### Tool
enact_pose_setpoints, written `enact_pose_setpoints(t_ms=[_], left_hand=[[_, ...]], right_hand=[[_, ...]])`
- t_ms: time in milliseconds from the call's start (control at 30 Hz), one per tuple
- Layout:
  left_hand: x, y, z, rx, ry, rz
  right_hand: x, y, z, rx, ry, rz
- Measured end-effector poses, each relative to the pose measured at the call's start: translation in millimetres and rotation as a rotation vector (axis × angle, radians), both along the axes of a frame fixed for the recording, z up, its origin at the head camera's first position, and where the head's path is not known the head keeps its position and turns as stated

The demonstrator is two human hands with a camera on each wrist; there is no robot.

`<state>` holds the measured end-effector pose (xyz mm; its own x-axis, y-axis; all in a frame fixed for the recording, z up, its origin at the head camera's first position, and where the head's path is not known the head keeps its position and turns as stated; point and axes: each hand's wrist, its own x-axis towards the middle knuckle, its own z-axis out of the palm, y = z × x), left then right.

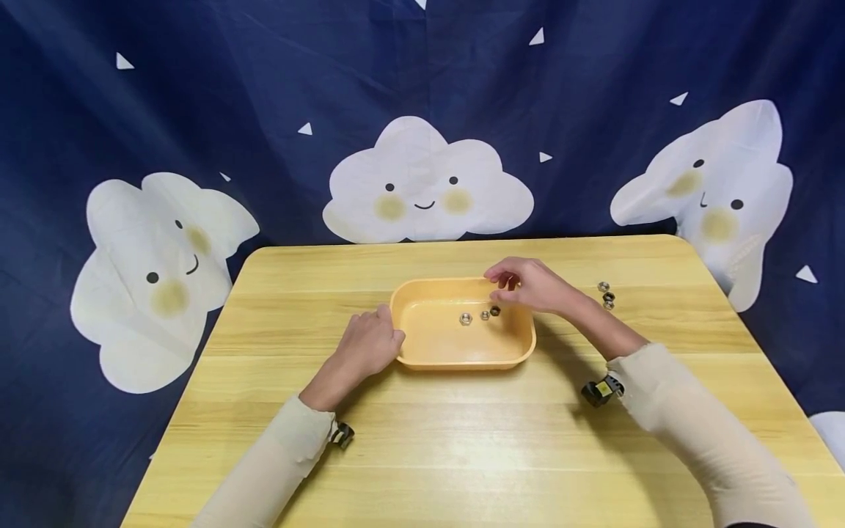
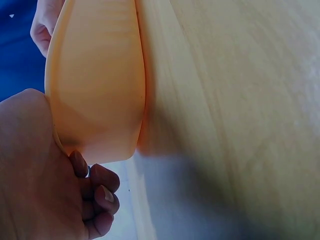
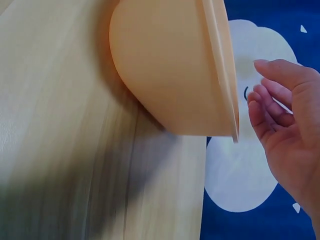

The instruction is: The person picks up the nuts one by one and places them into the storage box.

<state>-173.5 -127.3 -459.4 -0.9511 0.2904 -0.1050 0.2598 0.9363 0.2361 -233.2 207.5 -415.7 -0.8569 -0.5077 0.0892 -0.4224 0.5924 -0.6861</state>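
Note:
An orange plastic tray [image 1: 462,356] stands on the wooden table, with three hex nuts on its floor. Two are silvery, the larger nut [image 1: 466,319] and a smaller one [image 1: 485,315]; beside them lies a dark nut [image 1: 495,311]. My left hand [image 1: 370,341] grips the tray's left end, thumb over the rim and fingers curled outside, as the left wrist view shows. Over the tray's back right corner hovers my right hand [image 1: 531,284], fingers loosely bent, thumb and fingertips apart. In the right wrist view nothing shows between those fingers [image 3: 270,107].
To the right of the tray, a small group of nuts lies on the table [image 1: 422,440]: a silvery nut [image 1: 604,287] and, just in front, a dark nut [image 1: 609,297] against another silvery one. A dark blue curtain [image 1: 277,73] with clouds hangs behind the table's back edge.

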Motion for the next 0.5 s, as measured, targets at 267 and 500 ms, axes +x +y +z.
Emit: enact_pose_setpoints(t_ms=[267, 500], left_hand=[[-0.2, 0.8, -0.5, 0.002, 0.012, -0.003], [0.7, 1.3, 0.6, 0.002, 0.014, -0.006]], right_hand=[[4.7, 19.4, 0.4, -0.012, 0.028, -0.041], [9.2, 38.6, -3.5, -0.027, 0.06, -0.094]])
